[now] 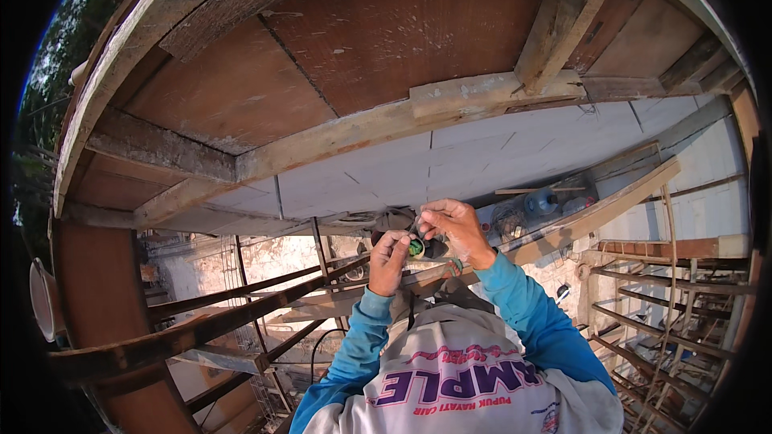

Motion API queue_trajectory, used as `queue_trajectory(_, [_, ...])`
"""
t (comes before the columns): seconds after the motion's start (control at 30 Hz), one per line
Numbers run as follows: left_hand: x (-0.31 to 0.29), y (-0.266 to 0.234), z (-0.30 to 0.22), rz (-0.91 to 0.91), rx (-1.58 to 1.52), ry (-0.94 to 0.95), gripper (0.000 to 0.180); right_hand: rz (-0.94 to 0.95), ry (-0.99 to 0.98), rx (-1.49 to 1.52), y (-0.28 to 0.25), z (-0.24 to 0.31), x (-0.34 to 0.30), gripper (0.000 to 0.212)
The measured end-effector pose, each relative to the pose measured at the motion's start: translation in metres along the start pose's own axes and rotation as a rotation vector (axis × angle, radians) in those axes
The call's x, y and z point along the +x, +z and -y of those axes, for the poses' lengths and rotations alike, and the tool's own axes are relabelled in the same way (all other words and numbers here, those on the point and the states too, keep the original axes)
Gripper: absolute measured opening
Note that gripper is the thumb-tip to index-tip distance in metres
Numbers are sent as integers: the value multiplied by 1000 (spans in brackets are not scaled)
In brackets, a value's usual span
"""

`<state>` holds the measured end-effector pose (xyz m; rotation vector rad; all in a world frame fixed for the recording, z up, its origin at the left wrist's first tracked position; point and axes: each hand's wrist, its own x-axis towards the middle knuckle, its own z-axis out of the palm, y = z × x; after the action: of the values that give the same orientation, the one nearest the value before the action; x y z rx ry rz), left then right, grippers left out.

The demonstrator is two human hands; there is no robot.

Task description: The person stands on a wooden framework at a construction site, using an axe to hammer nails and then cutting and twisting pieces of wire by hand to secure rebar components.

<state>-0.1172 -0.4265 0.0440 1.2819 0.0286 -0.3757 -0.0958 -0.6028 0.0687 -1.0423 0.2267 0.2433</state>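
Close together at chest height, both my hands are raised in front of me. My left hand (390, 262) is closed, fingers and thumb pinched at the edge of a small round green object (416, 247) with a pale rim; its exact kind is too small to make out. Just above and to the right, my right hand (458, 231) has thumb and forefinger pressed together near that green object. Whatever sits in the right fingertips, if anything, is too fine to see. Blue sleeves (531, 305) cover both forearms.
Wooden beams (330, 143) and brown plywood panels (402, 28) span the upper view, beside a pale panelled surface (474, 157). A blue bottle (540, 202) rests behind a wooden plank (611, 207). Dark bars (233, 317) cross at left; scaffold poles (667, 297) stand at right, with ground far below.
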Motion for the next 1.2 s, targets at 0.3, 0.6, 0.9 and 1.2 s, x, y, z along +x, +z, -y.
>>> queue_trajectory(0.3, [-24,-81,0,-16,148,121,20,-27,-647,-888,84,-25,-11,14])
queue_trajectory(0.6, [-58,-161,-38,273,149,91,26,238,-10,-595,132,-33,-8,13])
queue_trajectory(0.9, [-89,-164,-62,319,62,30,36,470,283,-334,123,-30,-21,18])
queue_trajectory(1.2, [-95,-127,-57,52,-148,32,35,394,-39,-312,114,-41,-31,13])
